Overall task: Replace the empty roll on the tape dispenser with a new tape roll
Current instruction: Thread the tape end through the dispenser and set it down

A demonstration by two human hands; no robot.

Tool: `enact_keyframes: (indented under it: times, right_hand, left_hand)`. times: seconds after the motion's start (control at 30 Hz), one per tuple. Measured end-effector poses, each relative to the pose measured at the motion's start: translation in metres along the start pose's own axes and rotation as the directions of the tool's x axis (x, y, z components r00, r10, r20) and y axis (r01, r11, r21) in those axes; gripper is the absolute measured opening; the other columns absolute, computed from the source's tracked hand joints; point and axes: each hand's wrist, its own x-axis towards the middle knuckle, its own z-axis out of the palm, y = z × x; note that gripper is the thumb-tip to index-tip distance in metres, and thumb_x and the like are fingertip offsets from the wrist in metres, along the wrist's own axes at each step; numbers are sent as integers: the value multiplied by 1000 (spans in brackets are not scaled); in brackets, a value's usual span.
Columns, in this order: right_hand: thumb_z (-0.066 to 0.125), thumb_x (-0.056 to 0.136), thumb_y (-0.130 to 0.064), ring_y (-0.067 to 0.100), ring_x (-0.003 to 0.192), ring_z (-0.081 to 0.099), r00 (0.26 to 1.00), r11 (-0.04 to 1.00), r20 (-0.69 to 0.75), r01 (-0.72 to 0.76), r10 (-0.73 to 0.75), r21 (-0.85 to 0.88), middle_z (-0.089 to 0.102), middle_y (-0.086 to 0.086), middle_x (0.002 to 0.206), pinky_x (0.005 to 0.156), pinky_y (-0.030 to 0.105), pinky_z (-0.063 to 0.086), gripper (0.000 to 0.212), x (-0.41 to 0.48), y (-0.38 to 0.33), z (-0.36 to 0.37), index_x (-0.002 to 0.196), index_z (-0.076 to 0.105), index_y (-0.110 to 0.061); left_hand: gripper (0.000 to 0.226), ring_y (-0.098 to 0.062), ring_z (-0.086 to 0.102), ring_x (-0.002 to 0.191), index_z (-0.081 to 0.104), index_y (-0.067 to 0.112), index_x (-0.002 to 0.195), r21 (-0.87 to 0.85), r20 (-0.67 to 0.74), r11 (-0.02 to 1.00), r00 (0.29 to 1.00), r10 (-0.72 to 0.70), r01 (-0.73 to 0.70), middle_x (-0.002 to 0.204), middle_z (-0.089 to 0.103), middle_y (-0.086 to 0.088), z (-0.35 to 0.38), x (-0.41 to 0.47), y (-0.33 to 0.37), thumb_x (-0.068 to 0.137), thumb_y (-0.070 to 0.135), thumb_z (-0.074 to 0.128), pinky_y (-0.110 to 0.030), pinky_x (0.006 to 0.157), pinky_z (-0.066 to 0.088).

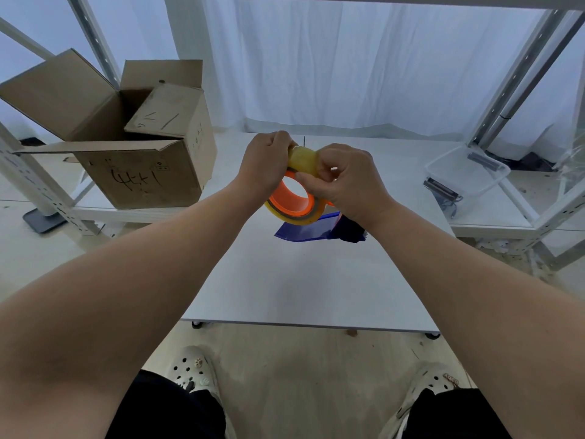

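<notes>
A yellowish tape roll (304, 160) with an orange core (289, 201) is held up above the white table (300, 280). My left hand (264, 166) grips the roll's far top edge. My right hand (345, 182) pinches the roll's outer surface with thumb and fingertips. Under the roll and my right wrist lies a dark blue tape dispenser (319, 229) on the table, partly hidden. Its serrated blade end shows at the right. No empty roll is visible.
An open cardboard box (136, 172) with a smaller box inside stands on a low shelf at the left. A clear plastic bin (468, 175) sits at the right among metal rack posts. White curtains hang behind. My feet in pale clogs show below the table's near edge.
</notes>
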Motion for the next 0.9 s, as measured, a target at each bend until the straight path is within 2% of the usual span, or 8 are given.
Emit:
enact_keyframes:
  times: [0.1, 0.17, 0.4, 0.5, 0.67, 0.73, 0.83, 0.9]
  right_hand:
    - [73, 76, -35, 24, 82, 60, 999, 999, 24, -26, 25, 31, 63, 2, 92, 70, 38, 56, 29, 0, -4, -2, 94, 53, -23]
    - [73, 77, -35, 23, 88, 60, 999, 1000, 34, -17, 16, 24, 64, 0, 98, 76, 41, 55, 29, -1, -4, -2, 100, 57, -26]
    - [75, 74, -34, 20, 73, 56, 1000, 1000, 24, -21, 20, 12, 62, 2, 77, 65, 38, 51, 21, 1, -3, -3, 80, 58, -23]
    - [74, 75, -28, 14, 56, 38, 1000, 1000, 29, 11, -10, -28, 41, -4, 56, 56, 30, 35, 47, 0, -3, -3, 54, 32, -25]
    - [73, 76, -34, 22, 80, 59, 998, 999, 59, -37, 36, 27, 62, 0, 87, 69, 36, 54, 26, -1, -6, -7, 89, 52, -27]
    - [72, 77, -35, 22, 84, 60, 998, 1000, 66, -19, 18, 10, 65, -3, 91, 74, 39, 55, 24, -1, -6, -7, 92, 55, -30]
    - [72, 77, -31, 17, 71, 54, 997, 1000, 79, -23, 23, -1, 59, -2, 73, 64, 32, 48, 21, -1, -3, -8, 74, 54, -21]
    - [72, 78, -24, 11, 58, 40, 997, 1000, 82, -5, 6, -12, 43, -5, 59, 57, 26, 35, 41, -1, -3, -7, 55, 38, -21]
  left_hand:
    - [33, -18, 52, 74, 59, 8, 79, 46, -8, 999, 1000, 11, -11, 71, 55, -4, 0, -1, 1, 95, 18, 31, -32, 73, 44]
    - [34, -19, 51, 73, 57, 9, 75, 47, -5, 999, 1000, 16, -15, 68, 52, -4, 0, -1, 0, 95, 17, 31, -33, 72, 42]
    - [36, -17, 48, 67, 55, 12, 66, 18, 6, 1000, 1000, -13, 13, 62, 50, -2, 2, -3, 0, 94, 17, 33, -33, 69, 40]
    - [34, -20, 50, 69, 58, 9, 69, -2, 7, 1000, 1000, -25, 25, 64, 53, -3, 3, -3, 0, 92, 16, 34, -35, 70, 41]
    - [33, -20, 50, 74, 58, 6, 79, 49, 5, 999, 1000, -8, 8, 68, 52, -4, 3, -3, 1, 95, 17, 31, -33, 72, 41]
    - [34, -19, 50, 74, 58, 6, 81, 53, 1, 999, 1000, -9, 9, 69, 52, -4, 3, -4, 0, 96, 17, 30, -32, 72, 42]
    - [34, -18, 50, 72, 59, 5, 81, 41, -6, 999, 1000, -20, 21, 69, 53, -4, 5, -4, 1, 95, 17, 31, -32, 71, 42]
    - [33, -19, 50, 71, 58, 5, 78, 22, -7, 999, 1000, -22, 23, 67, 52, -4, 5, -5, 1, 94, 17, 32, -33, 70, 42]
